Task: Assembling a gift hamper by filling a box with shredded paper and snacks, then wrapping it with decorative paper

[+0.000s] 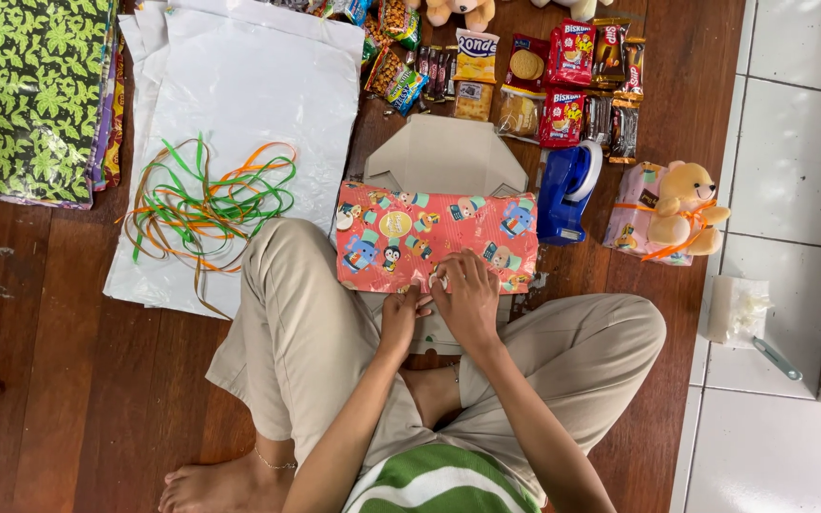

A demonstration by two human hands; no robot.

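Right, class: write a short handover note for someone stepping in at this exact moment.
Left hand and right hand: both pressing the near edge of the red cartoon wrapping paper, which is folded over a box.
Grey box flap shows uncovered beyond the paper.
Blue tape dispenser sits right of the box; green and orange ribbons lie left on white plastic sheets.
Done: paper laid over. Left: no tape or ribbon visible on it.

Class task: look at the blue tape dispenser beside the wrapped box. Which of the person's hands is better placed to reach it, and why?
Probably the right hand. It rests on the box in red cartoon-print wrapping paper, on the side nearer the blue tape dispenser. The left hand sits farther away and would have to cross over.
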